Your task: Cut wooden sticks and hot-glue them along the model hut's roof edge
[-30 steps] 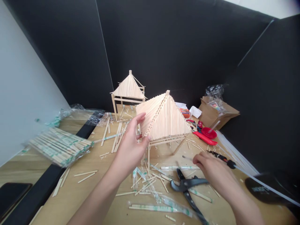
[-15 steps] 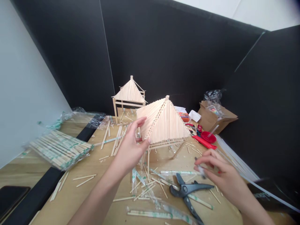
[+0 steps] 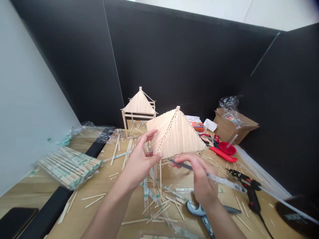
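Observation:
In the middle of the table stands a small wooden model pavilion (image 3: 184, 139) with a pitched roof of narrow sticks on thin legs. My left hand (image 3: 138, 161) grips its near left roof corner, thumb in front and fingers spread along the side slope. My right hand (image 3: 203, 179) is closed around a slim, dark, pen-like tool (image 3: 183, 165) with a whitish translucent rear end. The tool's tip is just under the front eave, close to my left thumb; whether it touches the wood I cannot tell. Behind, to the left, stands a second stick pavilion (image 3: 139, 103) with an uncovered side.
Loose sticks and wrappers litter the table. Wrapped chopsticks (image 3: 69, 166) lie left, above a phone (image 3: 17, 220). A grey-handled cutter (image 3: 195, 210) is partly behind my right arm. Further right are a glue gun (image 3: 251, 192), red-handled tools (image 3: 223, 154) and a cardboard box (image 3: 239, 129).
My right hand has moved left and up with the tool, from above the table's right side to the front eave. My left hand still holds the roof corner. The glue gun now shows.

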Tool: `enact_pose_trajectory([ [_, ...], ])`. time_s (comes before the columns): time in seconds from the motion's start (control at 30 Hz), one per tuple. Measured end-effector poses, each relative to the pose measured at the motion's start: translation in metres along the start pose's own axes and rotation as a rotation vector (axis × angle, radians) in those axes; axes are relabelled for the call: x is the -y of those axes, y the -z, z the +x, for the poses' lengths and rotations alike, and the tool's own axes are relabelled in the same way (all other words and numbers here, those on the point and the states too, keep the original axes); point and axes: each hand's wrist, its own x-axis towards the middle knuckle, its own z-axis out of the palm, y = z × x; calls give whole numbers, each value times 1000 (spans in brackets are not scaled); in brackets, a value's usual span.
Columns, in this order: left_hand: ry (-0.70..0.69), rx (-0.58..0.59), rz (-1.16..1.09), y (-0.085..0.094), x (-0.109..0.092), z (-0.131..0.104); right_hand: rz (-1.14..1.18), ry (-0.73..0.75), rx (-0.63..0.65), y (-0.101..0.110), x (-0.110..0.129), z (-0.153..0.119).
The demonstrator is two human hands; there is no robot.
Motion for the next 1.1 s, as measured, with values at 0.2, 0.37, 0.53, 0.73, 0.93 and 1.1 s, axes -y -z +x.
enact_pose_trajectory([
  [0.2,21,-2,-26,1,0,0,-266,176,-10,-24,-14,-3],
  [0.37,26,-1,-20,1,1,1,-299,285,-44,-28,-20,-2],
  [0.53,23,3,-14,1,0,2,-332,306,-34,-30,-20,0],
  [0.73,34,-5,-12,1,-1,0,-357,324,-25,-30,-22,-1],
  [0.93,34,-4,-11,1,-1,0,-362,322,-25,-30,-23,0],
  [1.1,35,-7,-2,1,-1,0,-365,308,-36,-30,-21,-1],
])
